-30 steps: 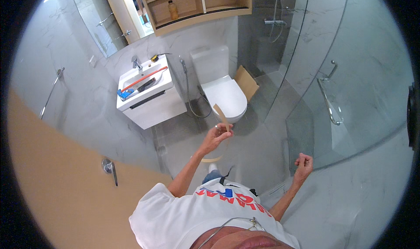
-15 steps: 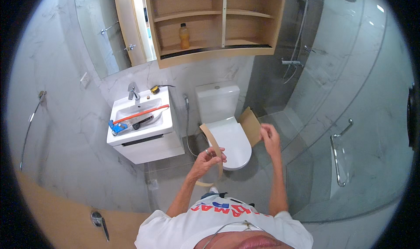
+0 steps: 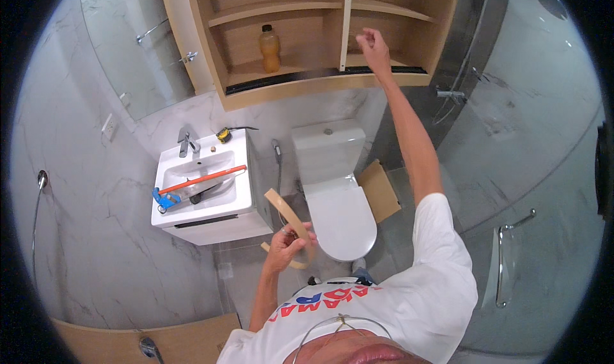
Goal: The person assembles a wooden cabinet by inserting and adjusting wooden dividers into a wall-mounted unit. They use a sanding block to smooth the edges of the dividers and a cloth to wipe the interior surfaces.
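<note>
Strip [image 3: 284,210] (thin, curved, tan) clamped in left grip [image 3: 281,248]; right grip [image 3: 376,52], near wood-toned shelving [image 3: 275,11], unclear.

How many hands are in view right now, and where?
2. The left hand holds the curled tan strip, low in the view; the right hand is raised before the right half of the cabinet. I see no others.

I see white, grey-veined walls [image 3: 77,172] around me, a grey tiled floor [image 3: 238,268] below, a white vanity [image 3: 227,228] leftward and a glass panel [image 3: 543,261] rightward
</note>
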Action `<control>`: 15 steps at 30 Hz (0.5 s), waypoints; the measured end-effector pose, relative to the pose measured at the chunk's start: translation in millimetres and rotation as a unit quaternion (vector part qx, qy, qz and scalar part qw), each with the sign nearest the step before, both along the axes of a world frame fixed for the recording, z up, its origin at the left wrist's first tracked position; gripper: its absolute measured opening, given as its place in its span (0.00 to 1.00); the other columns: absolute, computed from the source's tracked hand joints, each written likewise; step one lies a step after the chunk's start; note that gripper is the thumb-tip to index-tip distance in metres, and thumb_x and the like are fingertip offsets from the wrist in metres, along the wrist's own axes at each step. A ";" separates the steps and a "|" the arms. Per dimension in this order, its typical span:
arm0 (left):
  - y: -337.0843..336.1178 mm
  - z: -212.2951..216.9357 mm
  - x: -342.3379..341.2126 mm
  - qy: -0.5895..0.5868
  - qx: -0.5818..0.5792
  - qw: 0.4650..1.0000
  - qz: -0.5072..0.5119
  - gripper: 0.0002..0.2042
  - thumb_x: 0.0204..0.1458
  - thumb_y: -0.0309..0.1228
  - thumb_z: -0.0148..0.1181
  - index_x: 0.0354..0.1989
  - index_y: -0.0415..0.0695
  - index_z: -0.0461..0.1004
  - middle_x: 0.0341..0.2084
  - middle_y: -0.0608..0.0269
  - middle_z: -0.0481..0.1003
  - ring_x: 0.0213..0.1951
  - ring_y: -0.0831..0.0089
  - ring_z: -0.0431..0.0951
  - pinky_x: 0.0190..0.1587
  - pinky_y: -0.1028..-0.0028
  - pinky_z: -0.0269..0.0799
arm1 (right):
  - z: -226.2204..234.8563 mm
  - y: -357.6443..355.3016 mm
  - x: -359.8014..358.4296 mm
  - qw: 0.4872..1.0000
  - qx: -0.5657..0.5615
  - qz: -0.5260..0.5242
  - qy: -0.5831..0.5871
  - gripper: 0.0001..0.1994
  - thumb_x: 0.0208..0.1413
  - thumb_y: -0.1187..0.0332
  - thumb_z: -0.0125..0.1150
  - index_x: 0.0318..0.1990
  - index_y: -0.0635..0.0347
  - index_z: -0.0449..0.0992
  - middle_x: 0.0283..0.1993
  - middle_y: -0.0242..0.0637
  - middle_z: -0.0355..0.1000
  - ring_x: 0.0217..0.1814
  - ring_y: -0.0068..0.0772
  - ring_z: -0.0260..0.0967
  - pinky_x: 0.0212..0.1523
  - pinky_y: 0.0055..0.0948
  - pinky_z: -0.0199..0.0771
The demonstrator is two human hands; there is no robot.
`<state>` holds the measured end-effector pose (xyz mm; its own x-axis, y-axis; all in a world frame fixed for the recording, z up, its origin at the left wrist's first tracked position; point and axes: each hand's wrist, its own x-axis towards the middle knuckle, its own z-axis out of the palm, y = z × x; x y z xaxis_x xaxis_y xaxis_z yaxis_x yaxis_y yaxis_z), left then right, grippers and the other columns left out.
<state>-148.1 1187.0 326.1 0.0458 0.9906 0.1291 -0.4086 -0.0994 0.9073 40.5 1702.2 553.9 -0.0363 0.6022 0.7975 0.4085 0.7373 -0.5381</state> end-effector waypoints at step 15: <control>74.9 27.9 60.7 0.013 -0.006 0.990 0.142 0.24 0.59 0.34 0.66 0.61 0.35 0.70 0.42 0.55 0.80 0.45 0.62 0.83 0.52 0.63 0.78 | -18.9 117.5 -43.8 0.971 -0.047 0.208 0.105 0.24 0.63 0.54 0.65 0.54 0.68 0.75 0.47 0.38 0.77 0.48 0.27 0.72 0.52 0.30 0.73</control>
